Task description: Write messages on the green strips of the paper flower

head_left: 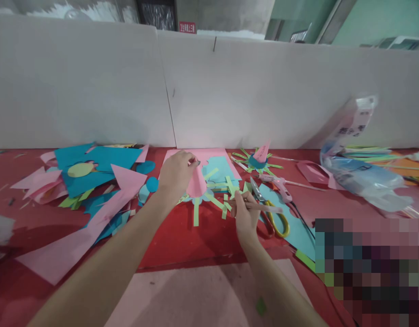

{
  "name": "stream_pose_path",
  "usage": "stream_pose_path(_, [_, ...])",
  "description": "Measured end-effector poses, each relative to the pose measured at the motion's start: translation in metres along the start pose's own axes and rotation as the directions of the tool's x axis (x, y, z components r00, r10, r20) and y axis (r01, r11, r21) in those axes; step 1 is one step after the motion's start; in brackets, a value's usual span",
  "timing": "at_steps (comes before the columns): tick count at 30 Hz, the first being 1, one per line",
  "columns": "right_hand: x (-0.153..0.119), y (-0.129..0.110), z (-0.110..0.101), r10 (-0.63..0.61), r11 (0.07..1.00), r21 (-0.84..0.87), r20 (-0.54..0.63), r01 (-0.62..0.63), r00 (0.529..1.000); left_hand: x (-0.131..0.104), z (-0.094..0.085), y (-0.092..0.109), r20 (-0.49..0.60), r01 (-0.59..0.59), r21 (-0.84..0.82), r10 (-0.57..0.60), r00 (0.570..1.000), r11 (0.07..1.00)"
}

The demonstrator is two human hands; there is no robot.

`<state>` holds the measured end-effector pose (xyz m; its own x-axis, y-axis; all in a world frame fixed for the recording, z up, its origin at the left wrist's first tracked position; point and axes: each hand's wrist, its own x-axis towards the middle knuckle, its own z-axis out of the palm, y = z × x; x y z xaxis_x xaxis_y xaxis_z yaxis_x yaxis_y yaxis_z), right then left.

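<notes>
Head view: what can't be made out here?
All in the head view:
Near cone: tip hidden by the left hand.
Stick: partly hidden by the right hand.
Far cone: writing too small to read.
Bag: print blurred.
Lower right corner: covered by pixel blocks.

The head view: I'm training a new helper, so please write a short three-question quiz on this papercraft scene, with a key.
1. True or false: the left hand is at the top of the nearer pink cone.
2. What does the right hand hold?
A) scissors
B) a thin stick
C) a glue gun
3. Fill in the colour: the farther pink cone has a ____ ring around its base.

Key: 1 true; 2 B; 3 blue.
</notes>
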<state>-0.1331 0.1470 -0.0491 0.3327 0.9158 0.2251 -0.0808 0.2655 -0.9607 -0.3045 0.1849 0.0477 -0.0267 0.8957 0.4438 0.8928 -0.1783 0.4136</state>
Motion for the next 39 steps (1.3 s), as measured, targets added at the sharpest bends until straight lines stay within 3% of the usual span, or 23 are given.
stream_pose_path(12, [0.0, 0.004, 0.0, -0.004, 0.999, -0.032, 0.005, 0.004, 1.0, -0.016, 0.006, 0.002, 0.03, -0.019, -0.054, 0.021, 0.999, 0.998])
stream_pose_path(18, [-0.002, 0.005, 0.001, 0.012, 1.0, -0.008, 0.038, -0.012, 0.999, -0.048, -0.003, -0.003, -0.038, -0.011, -0.051, 0.009, 0.999, 0.999])
stream_pose_path(27, [-0.007, 0.009, 0.008, 0.051, 0.997, -0.066, 0.122, -0.043, 0.991, -0.119, 0.032, -0.028, 0.189, 0.03, 0.046, -0.038, 0.981, 0.998])
stream_pose_path(32, [-0.006, 0.009, 0.012, 0.029, 0.995, -0.097, 0.182, -0.012, 0.983, -0.13, 0.045, -0.03, 0.252, -0.006, 0.079, -0.015, 0.968, 0.997])
stream_pose_path(39, [-0.004, 0.015, 0.011, 0.031, 0.996, -0.092, 0.225, -0.011, 0.974, -0.131, 0.046, -0.029, 0.294, -0.033, 0.049, 0.017, 0.956, 0.998])
